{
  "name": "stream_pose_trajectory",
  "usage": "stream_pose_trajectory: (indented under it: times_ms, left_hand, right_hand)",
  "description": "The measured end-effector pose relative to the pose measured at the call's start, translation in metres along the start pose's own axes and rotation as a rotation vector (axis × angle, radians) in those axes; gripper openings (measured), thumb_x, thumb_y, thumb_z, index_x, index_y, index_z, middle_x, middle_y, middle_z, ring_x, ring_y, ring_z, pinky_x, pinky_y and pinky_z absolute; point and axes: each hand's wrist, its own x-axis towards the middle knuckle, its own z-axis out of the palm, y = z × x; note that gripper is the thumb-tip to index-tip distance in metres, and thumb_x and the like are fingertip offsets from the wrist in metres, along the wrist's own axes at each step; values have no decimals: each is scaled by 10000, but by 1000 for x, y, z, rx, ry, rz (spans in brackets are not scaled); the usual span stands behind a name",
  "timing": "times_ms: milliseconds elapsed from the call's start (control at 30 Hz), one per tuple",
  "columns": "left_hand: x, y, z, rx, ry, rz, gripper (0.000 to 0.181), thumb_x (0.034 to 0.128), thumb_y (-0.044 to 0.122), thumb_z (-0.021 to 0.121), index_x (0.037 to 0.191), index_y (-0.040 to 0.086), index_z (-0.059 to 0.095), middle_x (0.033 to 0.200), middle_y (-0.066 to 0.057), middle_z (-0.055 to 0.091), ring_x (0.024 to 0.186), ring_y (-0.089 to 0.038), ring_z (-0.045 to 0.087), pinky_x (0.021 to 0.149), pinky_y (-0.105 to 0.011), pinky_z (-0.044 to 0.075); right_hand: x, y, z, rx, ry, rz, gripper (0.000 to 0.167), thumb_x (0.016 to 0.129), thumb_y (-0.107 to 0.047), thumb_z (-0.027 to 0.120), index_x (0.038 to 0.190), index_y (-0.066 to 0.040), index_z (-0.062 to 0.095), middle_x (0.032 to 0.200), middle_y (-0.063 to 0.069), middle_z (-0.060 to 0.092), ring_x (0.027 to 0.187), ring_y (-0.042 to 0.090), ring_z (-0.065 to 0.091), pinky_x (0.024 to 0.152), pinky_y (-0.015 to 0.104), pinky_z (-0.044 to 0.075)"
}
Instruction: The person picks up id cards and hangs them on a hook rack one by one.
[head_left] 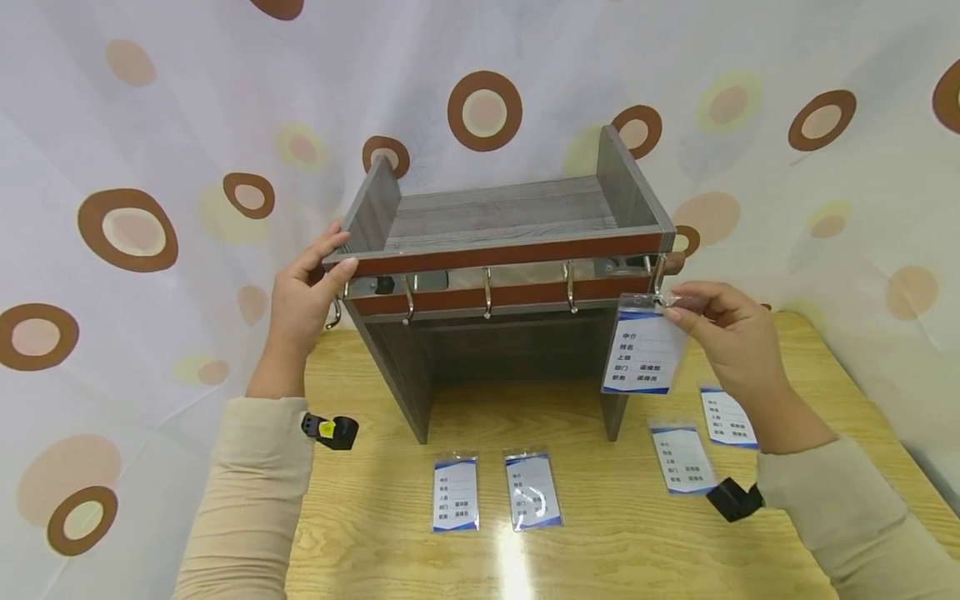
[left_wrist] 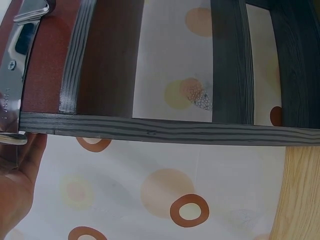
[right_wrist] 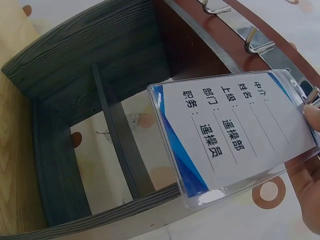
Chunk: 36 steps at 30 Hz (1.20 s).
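Observation:
A grey wooden shelf rack (head_left: pixel 502 217) has a metal strip with several hooks (head_left: pixel 487 293) across its red-brown front. My left hand (head_left: pixel 302 287) holds the rack's upper left corner, thumb on the front and fingers along the side. With thumb and fingers, my right hand (head_left: pixel 731 333) pinches the top edge of a clear-sleeved name badge (head_left: pixel 643 354). The badge's top is at the rightmost hook (head_left: pixel 659 275); whether the hook passes through its slot cannot be told. In the right wrist view, the badge (right_wrist: pixel 235 130) hangs beside the rack's side panel, its printed face showing.
Two badges (head_left: pixel 455 493) (head_left: pixel 532 490) lie on the wooden table (head_left: pixel 375 542) before the rack. Two more, a nearer badge (head_left: pixel 682 458) and a farther badge (head_left: pixel 727 418), lie at the right. Patterned cloth (head_left: pixel 480 50) hangs behind.

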Motion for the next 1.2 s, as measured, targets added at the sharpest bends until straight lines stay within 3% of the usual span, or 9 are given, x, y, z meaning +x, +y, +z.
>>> stream_pose_trajectory:
  times_ms: [267, 500, 700, 967, 1200]
  left_hand:
    - [0, 1, 0, -13, 3, 16, 402, 839, 163, 568, 1214, 36, 499, 1329, -22, 376, 1220, -111, 301, 950, -271, 297]
    - [0, -2, -1, -14, -1, 10, 407, 840, 147, 565, 1220, 24, 488, 1333, -17, 370, 1214, -121, 313, 922, -255, 329]
    - [-1, -3, -2, -28, -5, 8, 404, 845, 129, 555, 1224, 12, 479, 1337, -18, 364, 1211, -135, 319, 906, -243, 344]
    - [-3, 0, -2, -37, -3, 6, 402, 845, 143, 557, 1221, 22, 485, 1336, -21, 365, 1206, -136, 326, 900, -235, 346]
    - [-4, 1, -2, -40, -1, 12, 397, 844, 135, 556, 1217, 17, 488, 1335, -32, 367, 1208, -134, 324, 899, -236, 347]
  right_hand:
    - [-2, -1, -4, 3, 13, 3, 235, 760, 98, 580, 984, 31, 603, 772, 23, 577, 678, 93, 510, 581, 122, 410]
    - [-4, 2, -11, 165, 6, -1, 242, 765, 137, 544, 999, 82, 574, 760, 63, 569, 624, 132, 542, 602, 167, 466]
    - [-8, 6, -19, 212, -17, -14, 251, 767, 195, 488, 990, 106, 560, 759, 77, 582, 628, 147, 563, 593, 183, 476]
    - [-20, 16, -31, 182, -35, 2, 268, 764, 217, 467, 977, 88, 567, 761, 75, 586, 624, 156, 569, 582, 188, 479]
    - [-32, 22, -35, 56, 13, 108, 213, 780, 131, 529, 966, 40, 582, 751, 46, 576, 619, 121, 560, 567, 169, 470]
